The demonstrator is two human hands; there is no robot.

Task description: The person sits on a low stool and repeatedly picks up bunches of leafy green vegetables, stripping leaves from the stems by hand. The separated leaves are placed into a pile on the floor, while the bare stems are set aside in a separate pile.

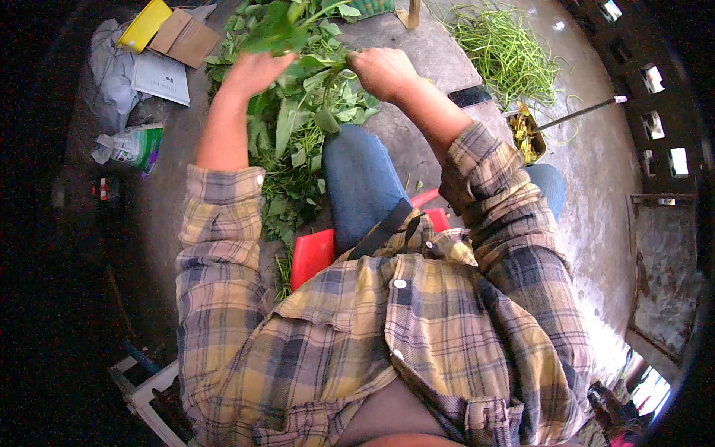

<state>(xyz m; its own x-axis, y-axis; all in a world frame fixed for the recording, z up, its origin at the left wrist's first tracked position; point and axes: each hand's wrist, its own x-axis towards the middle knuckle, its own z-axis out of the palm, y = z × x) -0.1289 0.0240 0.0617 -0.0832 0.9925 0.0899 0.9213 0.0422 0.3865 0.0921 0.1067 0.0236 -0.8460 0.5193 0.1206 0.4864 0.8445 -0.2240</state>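
My left hand (258, 72) is at the upper left, blurred, with its fingers closed around a blurred green leafy sprig (279, 33). To its right, my right hand (385, 70) grips a bunch of leafy stems (324, 84) whose leaves hang down between the two hands. Beneath both lies a long heap of cut greens (293, 193), running along the floor beside my knee. The fingertips of both hands are partly hidden by leaves.
At the upper right a pile of thin green stalks (503, 53) lies near a dark phone (469, 96). A container of yellowed leaves (525, 137) has a stick (581, 114) beside it. Leftward are a yellow container (142, 25), cardboard (187, 39) and a plastic bag (134, 146). Under me is a red seat (311, 257).
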